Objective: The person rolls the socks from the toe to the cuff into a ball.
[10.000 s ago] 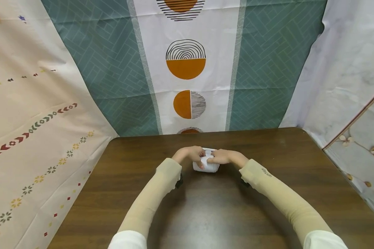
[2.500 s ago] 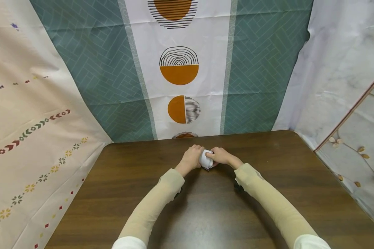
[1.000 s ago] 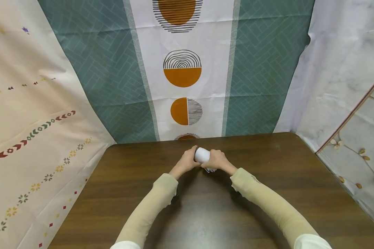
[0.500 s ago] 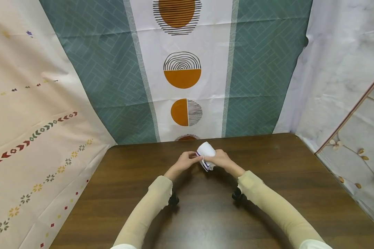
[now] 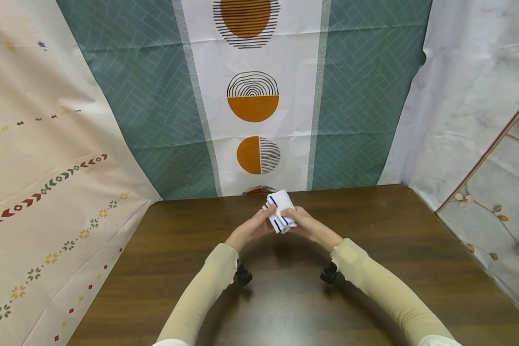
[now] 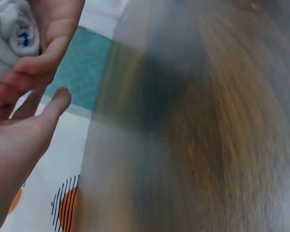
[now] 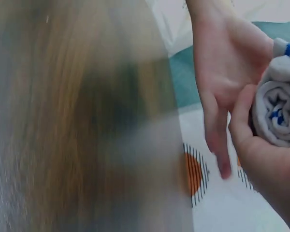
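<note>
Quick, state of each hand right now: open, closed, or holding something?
Left hand: holding the rolled white cloth, thumb on it.
Right hand: holding the same cloth, fingers curled around it.

The place is a cloth-lined nook about a dark wooden counter (image 5: 415, 250), much like a makeshift recording booth; whether it stands in a home, a lab or an office cannot be told. Beyond the left hand (image 5: 258, 226) and the right hand (image 5: 308, 226), a creased teal-and-white fabric (image 5: 251, 60) printed with orange and black-lined circles hangs at the counter's far edge. Well out to the left of the left hand, a cream cloth (image 5: 69, 168) bears rows of small flowers and arrows; well out to the right of the right hand, a pale marbled sheet (image 5: 471, 120) with printed blossoms closes that side. Just behind the left hand, a small dark device (image 5: 243, 275) shows at the cuff.
</note>
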Demonstrator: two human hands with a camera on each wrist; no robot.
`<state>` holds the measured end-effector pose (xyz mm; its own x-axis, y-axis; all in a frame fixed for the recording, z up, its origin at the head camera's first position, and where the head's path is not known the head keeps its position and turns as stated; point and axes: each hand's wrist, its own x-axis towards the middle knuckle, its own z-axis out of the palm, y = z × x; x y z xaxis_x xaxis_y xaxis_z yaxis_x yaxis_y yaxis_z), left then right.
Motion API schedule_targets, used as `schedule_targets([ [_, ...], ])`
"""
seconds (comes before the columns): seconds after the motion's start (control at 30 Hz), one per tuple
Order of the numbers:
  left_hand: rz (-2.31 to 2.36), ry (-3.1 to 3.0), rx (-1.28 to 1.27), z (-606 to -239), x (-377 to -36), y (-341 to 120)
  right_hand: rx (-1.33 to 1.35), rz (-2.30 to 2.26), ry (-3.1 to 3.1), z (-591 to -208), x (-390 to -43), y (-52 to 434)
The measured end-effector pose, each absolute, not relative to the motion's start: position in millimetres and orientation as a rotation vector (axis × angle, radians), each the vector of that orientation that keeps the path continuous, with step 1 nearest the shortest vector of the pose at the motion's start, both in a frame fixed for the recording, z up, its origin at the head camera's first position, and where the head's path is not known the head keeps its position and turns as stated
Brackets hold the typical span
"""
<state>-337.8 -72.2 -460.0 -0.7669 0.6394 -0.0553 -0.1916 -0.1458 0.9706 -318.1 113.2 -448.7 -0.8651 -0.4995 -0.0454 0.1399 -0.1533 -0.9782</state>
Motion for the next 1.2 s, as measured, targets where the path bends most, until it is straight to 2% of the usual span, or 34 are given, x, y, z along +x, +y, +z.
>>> schedule_targets([
  [0.2, 2.042, 1.428, 0.635, -454, -333, -71, -0.449, -2.171, 1.474, -446, -312, 105],
  [0.5, 2.107, 1.702, 0.469, -456, -333, -69, -0.421, -2.155, 1.454, -449, -312, 99],
  [0.97, 2.313, 1.780, 0.171, -459, -331, -67, -0.456, -1.731, 2.299, -451, -315, 101],
  [1.13, 2.342, 1.763, 0.151, -460, -331, -68, -0.576, -1.501, 2.734, -448, -315, 107],
  [1.2, 2.354, 1.743, 0.169, -460, -332, -68, -0.723, -1.445, 2.824, -446, -316, 109],
])
